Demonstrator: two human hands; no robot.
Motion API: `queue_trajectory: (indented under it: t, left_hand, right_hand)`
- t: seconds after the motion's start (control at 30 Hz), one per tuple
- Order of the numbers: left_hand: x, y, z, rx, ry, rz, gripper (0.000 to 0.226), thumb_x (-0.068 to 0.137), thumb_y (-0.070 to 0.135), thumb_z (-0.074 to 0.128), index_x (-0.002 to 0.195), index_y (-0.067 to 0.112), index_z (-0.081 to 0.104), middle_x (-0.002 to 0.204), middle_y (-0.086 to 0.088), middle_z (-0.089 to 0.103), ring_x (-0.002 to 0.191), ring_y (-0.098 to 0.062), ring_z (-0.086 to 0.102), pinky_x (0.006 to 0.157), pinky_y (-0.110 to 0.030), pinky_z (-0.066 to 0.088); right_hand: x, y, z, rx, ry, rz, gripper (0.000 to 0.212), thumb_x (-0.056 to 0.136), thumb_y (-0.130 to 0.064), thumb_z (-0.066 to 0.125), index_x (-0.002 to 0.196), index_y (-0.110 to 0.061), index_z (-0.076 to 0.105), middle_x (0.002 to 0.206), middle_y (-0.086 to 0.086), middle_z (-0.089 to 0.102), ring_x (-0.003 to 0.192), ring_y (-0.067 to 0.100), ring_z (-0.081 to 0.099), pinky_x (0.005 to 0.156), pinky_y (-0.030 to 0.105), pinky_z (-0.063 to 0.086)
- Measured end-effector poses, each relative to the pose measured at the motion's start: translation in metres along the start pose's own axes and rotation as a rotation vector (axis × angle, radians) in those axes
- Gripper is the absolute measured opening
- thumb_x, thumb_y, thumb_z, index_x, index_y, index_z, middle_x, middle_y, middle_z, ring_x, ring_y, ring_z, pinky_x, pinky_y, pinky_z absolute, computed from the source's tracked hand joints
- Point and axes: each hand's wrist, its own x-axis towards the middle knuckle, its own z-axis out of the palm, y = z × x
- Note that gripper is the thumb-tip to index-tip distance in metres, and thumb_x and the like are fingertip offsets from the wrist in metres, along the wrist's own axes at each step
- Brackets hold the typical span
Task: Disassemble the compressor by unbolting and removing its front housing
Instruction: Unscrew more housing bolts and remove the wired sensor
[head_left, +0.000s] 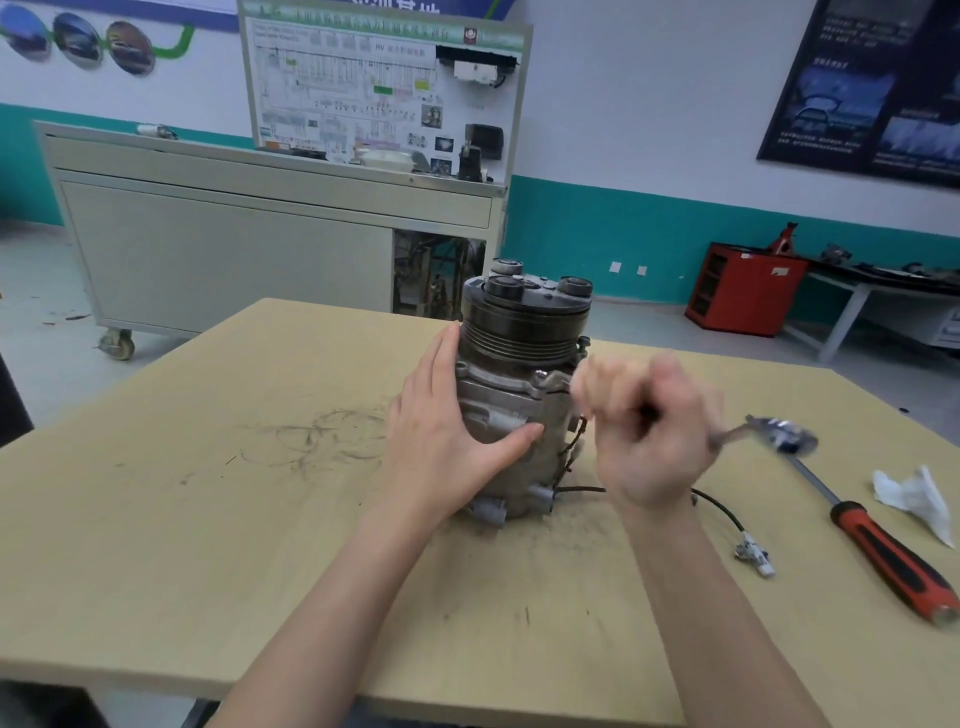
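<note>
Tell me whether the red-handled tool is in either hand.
No, the red-handled tool lies on the table, clear of the left hand and right hand.

A grey wheeled cabinet (223, 249) is standing before a white-and-teal wall (623, 156), a red cabinet (743, 288) sitting farther right.

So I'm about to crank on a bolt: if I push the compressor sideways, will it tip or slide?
Probably heavy: the compressor looks like cast metal. It stands on end with the wide pulley on top, so it may tip rather than slide. The left hand flat against its side likely steadies it.
</note>
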Motion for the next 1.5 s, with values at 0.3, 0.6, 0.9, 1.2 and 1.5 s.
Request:
queue_trajectory:
  t: [0.3,0.6,0.9,1.2,1.5]
  left_hand:
    - [0.0,0.002,-0.003,-0.045,-0.008,0.005,0.11,0.065,0.073,0.053,0.152,0.016,0.021,0.154,-0.002,0.035,0.138,-0.019,0.036,0.112,-0.04,0.033]
    - [0.0,0.002,-0.002,-0.047,0.005,0.007,0.108,0.066,0.067,0.062,0.152,0.015,0.022,0.154,-0.003,0.035,0.138,-0.019,0.036,0.111,-0.037,0.031]
    - [0.0,0.003,-0.002,-0.051,0.013,0.016,0.108,0.066,0.071,0.055,0.152,0.014,0.023,0.154,-0.003,0.035,0.137,-0.019,0.036,0.111,-0.035,0.03]
    - [-0.001,0.002,0.0,-0.057,0.026,0.022,0.107,0.067,0.066,0.062,0.151,0.012,0.025,0.154,-0.004,0.034,0.138,-0.02,0.036,0.11,-0.031,0.027]
    - [-0.001,0.004,0.0,-0.072,0.038,0.023,0.107,0.067,0.07,0.055,0.15,0.009,0.026,0.153,-0.007,0.036,0.136,-0.022,0.038,0.108,-0.034,0.03]
  right_hand:
    - [0.006,-0.004,-0.051,-0.012,-0.003,0.32,0.022,0.071,-0.003,0.03,0.084,-0.004,0.048,0.068,0.007,0.062,0.076,0.025,0.058,0.079,0.036,0.046]
    - [0.038,0.006,-0.086,0.07,-0.041,0.849,0.03,0.063,-0.018,0.049,0.069,-0.006,0.076,0.059,0.013,0.066,0.05,0.02,0.057,0.05,0.02,0.047]
    - [0.067,0.023,-0.082,0.116,-0.07,0.969,0.026,0.058,-0.019,0.054,0.065,-0.006,0.075,0.056,0.011,0.066,0.047,0.017,0.059,0.047,0.017,0.048]
    - [0.027,-0.044,-0.025,-0.572,0.001,0.354,0.037,0.091,-0.036,0.048,0.076,-0.012,0.073,0.064,0.006,0.071,0.056,0.022,0.069,0.052,0.027,0.056]
    - [-0.005,-0.041,0.002,-0.904,-0.042,0.203,0.062,0.087,-0.051,0.042,0.075,0.006,0.065,0.061,0.017,0.063,0.058,0.037,0.06,0.056,0.052,0.049]
